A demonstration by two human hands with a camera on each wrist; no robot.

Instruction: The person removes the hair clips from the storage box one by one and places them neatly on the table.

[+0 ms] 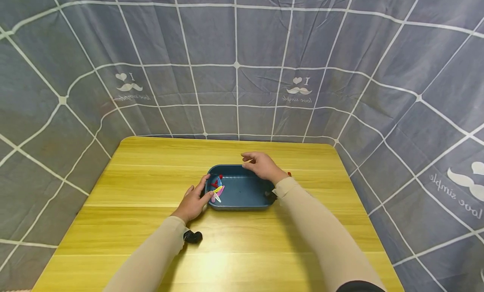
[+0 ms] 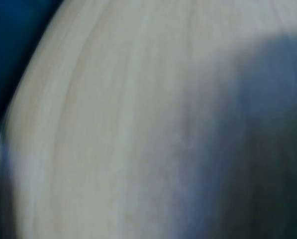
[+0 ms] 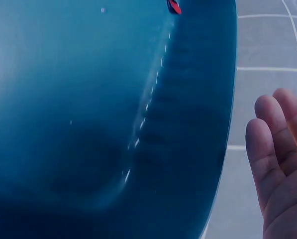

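A dark blue plastic basin (image 1: 242, 207) sits on the wooden table. Small snap hair clips (image 1: 218, 189) in red, blue, yellow, pink and white lie bunched at its left end. My left hand (image 1: 192, 203) rests against the basin's left rim, fingers extended and thumb beside the clips. Over the far rim hovers my right hand (image 1: 261, 166), its fingers loosely bent and nothing visible in them. In the right wrist view several fingers (image 3: 260, 142) appear beyond the basin's wall, and a red clip (image 3: 174, 6) shows at the top. The left wrist view is blurred.
A small red object (image 1: 289, 174) peeks out behind my right wrist, mostly hidden. The yellow wooden table (image 1: 151, 174) extends around the basin. A grey curtain with white grid lines (image 1: 211, 86) hangs behind and at both sides.
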